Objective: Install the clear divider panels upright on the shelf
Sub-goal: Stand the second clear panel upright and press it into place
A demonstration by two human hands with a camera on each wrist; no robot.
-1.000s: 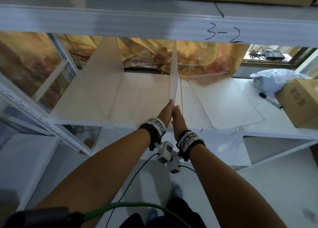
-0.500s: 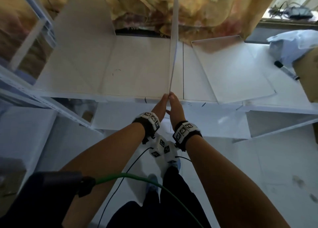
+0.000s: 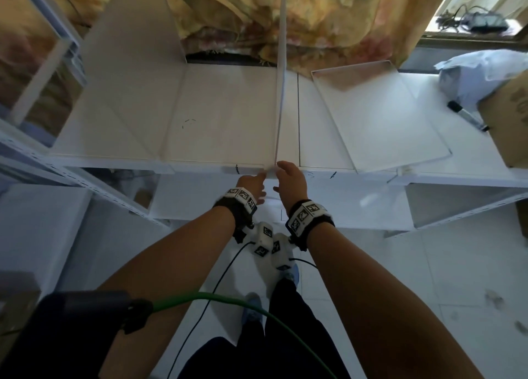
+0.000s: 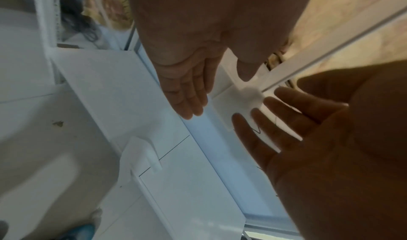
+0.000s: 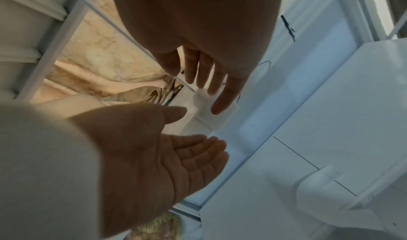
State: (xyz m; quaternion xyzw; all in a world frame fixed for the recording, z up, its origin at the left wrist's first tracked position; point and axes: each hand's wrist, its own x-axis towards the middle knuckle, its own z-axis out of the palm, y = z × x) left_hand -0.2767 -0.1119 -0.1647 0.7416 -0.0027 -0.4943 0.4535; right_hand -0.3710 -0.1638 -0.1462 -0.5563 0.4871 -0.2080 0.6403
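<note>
A clear divider panel (image 3: 281,64) stands upright, edge-on, in the middle of the white shelf (image 3: 228,115). Its foot sits in a white clip (image 4: 240,101) at the shelf's front edge. My left hand (image 3: 255,180) and right hand (image 3: 288,174) flank that clip, fingers straight, holding nothing. In the left wrist view the left thumb (image 4: 246,73) and the right hand's fingertips (image 4: 255,113) lie at the clip (image 5: 204,104). Another upright panel (image 3: 137,64) stands to the left. A third panel (image 3: 377,115) lies flat on the right.
A marker pen (image 3: 468,117), a plastic bag (image 3: 480,72) and a cardboard box (image 3: 511,121) sit at the shelf's right end. Yellow fabric (image 3: 328,21) hangs behind. A lower shelf with another clip (image 4: 143,155) lies beneath my hands.
Both hands have slid down the central panel's front edge to its foot at the shelf's front edge and have spread apart. The view has tilted downward.
</note>
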